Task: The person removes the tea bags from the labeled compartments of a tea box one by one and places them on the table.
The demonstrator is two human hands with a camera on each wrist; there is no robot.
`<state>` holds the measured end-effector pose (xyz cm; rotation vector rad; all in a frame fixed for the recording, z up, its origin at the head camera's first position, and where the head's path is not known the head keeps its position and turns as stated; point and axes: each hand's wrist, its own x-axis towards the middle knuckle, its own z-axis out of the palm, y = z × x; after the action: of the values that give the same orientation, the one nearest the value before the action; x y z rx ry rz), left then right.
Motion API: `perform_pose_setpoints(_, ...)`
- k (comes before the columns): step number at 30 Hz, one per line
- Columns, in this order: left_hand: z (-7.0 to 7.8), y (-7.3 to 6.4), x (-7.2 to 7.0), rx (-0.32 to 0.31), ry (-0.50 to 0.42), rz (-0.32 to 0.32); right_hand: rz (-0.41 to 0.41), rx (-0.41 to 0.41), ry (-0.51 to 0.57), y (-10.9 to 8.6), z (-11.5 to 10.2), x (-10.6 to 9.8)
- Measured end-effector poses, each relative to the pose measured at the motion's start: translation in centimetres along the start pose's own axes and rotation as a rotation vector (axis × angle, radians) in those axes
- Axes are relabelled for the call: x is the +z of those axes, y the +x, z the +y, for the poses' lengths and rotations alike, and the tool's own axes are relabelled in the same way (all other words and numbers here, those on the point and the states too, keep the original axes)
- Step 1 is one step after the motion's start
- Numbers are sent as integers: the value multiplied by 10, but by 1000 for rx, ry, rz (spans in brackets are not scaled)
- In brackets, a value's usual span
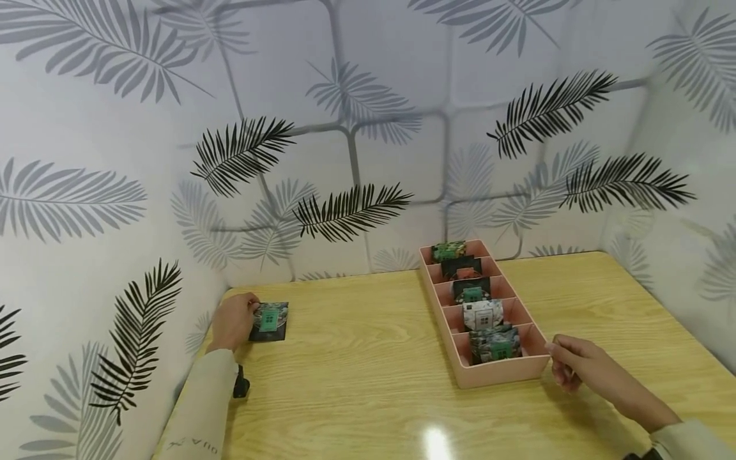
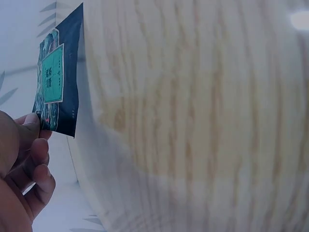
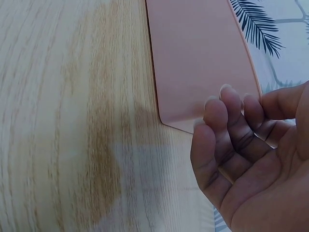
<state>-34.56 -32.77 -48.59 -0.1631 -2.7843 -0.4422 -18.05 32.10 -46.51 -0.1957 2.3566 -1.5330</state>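
At the table's left, my left hand pinches the edge of a dark sachet with a green label. The left wrist view has the sachet between thumb and forefinger, its other end reaching away from the hand. A long pink divided box stands right of the middle, with sachets in its several compartments. My right hand is at the box's near right corner. Seen from the right wrist, thumb and forefinger pinch the rim of the pink box, and the other fingers curl loosely beside its wall.
In the box's nearest compartment is a sachet with a green label; a pale sachet sits just behind it. The wooden table meets leaf-patterned walls at the back and sides.
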Motion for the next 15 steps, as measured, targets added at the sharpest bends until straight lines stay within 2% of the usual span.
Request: perform_pose_setpoints(15,-18,-1,6,-73,0,-15,9,12,7,1,-1,0)
